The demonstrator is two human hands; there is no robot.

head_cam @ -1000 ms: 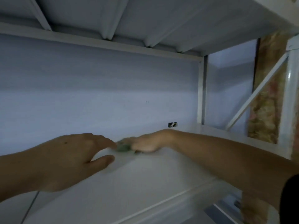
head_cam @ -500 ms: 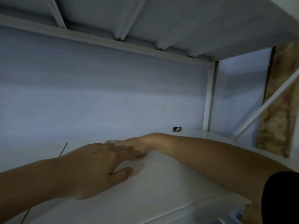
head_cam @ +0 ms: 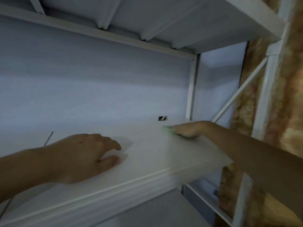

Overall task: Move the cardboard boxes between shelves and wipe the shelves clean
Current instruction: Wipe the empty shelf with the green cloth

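A white metal shelf [head_cam: 147, 158] runs across the view at chest height. My left hand [head_cam: 83, 154] rests on it at the left, palm down, fingers loosely spread. Far to the right, my right hand [head_cam: 188, 131] presses a small green cloth [head_cam: 168, 128] against the shelf near the back; only the cloth's blurred edge shows past the fingers. No cardboard box is in view.
A white upright post [head_cam: 191, 89] stands at the shelf's back right corner, with a diagonal brace [head_cam: 239, 89] beside it. Another shelf [head_cam: 147, 22] hangs close overhead. A small dark opening [head_cam: 162, 118] sits in the back wall. A lower shelf [head_cam: 164, 213] shows below.
My right hand has slid the green cloth rightward along the shelf, away from my left hand. The left hand stays on the shelf.
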